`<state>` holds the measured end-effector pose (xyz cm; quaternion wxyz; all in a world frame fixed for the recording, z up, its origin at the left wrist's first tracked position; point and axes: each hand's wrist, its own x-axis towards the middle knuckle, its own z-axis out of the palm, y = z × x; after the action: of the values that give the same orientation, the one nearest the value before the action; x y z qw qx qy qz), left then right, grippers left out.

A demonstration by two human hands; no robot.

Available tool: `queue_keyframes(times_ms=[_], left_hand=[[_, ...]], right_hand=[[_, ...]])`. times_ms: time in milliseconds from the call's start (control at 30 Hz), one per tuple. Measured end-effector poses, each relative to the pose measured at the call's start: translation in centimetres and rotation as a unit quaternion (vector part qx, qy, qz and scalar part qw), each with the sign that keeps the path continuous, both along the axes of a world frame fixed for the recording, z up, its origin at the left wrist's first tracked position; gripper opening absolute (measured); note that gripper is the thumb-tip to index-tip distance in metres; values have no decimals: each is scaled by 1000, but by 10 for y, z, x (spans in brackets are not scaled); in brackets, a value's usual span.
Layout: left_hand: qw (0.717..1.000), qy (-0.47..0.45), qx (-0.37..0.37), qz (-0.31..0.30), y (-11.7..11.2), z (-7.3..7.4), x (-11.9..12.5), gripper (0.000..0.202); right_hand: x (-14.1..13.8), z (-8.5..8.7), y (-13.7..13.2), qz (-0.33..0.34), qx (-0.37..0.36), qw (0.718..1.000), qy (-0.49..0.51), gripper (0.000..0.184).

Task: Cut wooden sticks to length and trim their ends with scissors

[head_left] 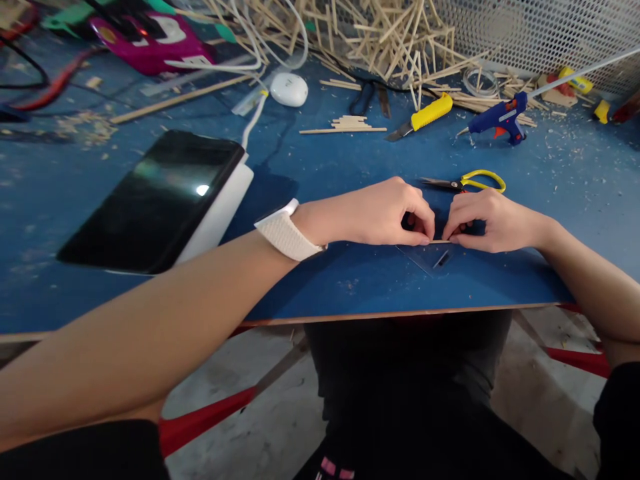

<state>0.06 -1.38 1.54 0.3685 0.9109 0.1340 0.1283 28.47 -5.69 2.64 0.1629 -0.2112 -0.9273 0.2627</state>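
My left hand (400,217) and my right hand (483,220) meet near the front of the blue table, each closed in a pinch. Between their fingertips runs a short thin wooden stick (440,242), one end in each hand. Under it lies a small clear plastic sheet (423,259) with a dark mark on it. Just beyond my right hand rest scissors (467,183) with yellow handles, blades pointing left. My fingers hide the stick's ends.
Behind lie a yellow utility knife (425,119), a blue glue gun (500,120), a row of short sticks (350,125) and a heap of wooden sticks (390,40). A black tablet (155,200) is at left, with a white earbud case (289,89) beyond it.
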Motion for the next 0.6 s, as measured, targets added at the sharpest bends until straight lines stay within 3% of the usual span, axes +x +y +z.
queue_keyframes(times_ms=[200, 367, 467, 600], left_hand=[[1000, -1, -4, 2, -1, 1, 1, 19], [1000, -7, -13, -3, -1, 0, 3, 21], [1000, -6, -11, -1, -2, -1, 4, 21], [1000, -8, -14, -1, -3, -1, 4, 20]], right_hand=[[1, -1, -1, -6, 29, 1000, 9, 17], [-2, 8, 12, -121, 171, 975, 79, 16], [-6, 15, 43, -158, 251, 955, -18, 21], [-15, 9, 111, -157, 299, 923, -184, 39]])
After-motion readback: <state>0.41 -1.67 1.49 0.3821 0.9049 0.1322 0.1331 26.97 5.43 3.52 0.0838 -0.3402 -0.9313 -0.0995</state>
